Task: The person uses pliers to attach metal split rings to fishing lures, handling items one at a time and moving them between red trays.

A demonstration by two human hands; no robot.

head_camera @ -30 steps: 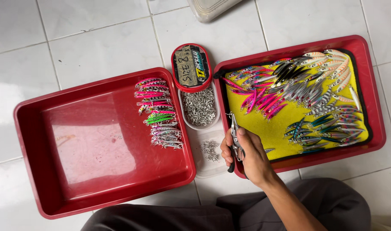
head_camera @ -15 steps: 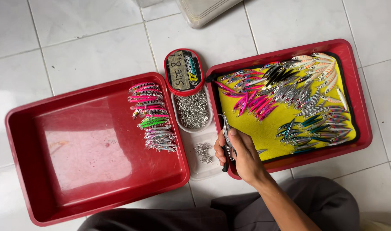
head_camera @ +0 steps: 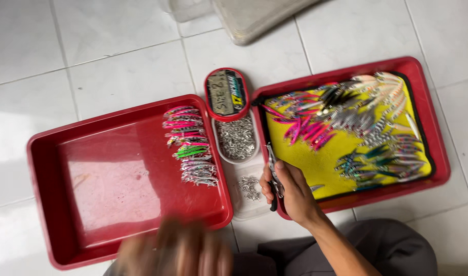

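Gripping pliers (head_camera: 273, 176) at right tray's (head_camera: 423, 102) near-left edge, right hand (head_camera: 290, 191)

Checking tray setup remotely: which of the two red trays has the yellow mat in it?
The right red tray, next to the right hand. Its yellow mat carries loose lures; the left red tray has a bare red floor.

The left hand (head_camera: 175, 250) is a motion-blurred smear cut by the bottom edge, its grip apparently unreadable over the red plastic tray (head_camera: 50, 204).
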